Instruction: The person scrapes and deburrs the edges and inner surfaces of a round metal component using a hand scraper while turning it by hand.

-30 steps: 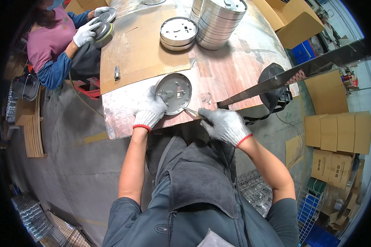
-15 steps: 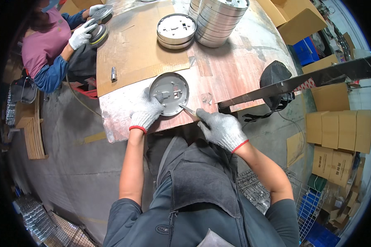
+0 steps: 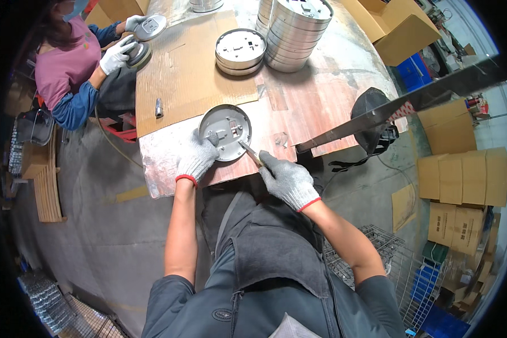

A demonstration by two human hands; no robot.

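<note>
A shallow round grey metal cover [image 3: 213, 125] lies, open side up, at the table's near edge. My gloved left hand [image 3: 197, 158] grips its left rim, with the thumb over the inside. In my gloved right hand [image 3: 289, 179] is a slim hand tool [image 3: 249, 150] with a narrow metal blade; its exact kind is unclear. The blade crosses the cover's lower right rim, and its tip is over the inner face, near small raised parts and cutouts. Whether the tip touches the metal cannot be made out.
Beyond the cover stand a short stack of round covers [image 3: 240, 52] and a tall stack [image 3: 296, 42]. A small metal cylinder [image 3: 159, 107] lies on cardboard [image 3: 180, 79]. A long dark bar [image 3: 400, 107] juts in from the right. At left, a co-worker's gloved hand [image 3: 117, 55] holds a round sander.
The cover has shifted a little left in my left hand. My right hand has moved left with the tool, whose tip now reaches further inside the rim.
</note>
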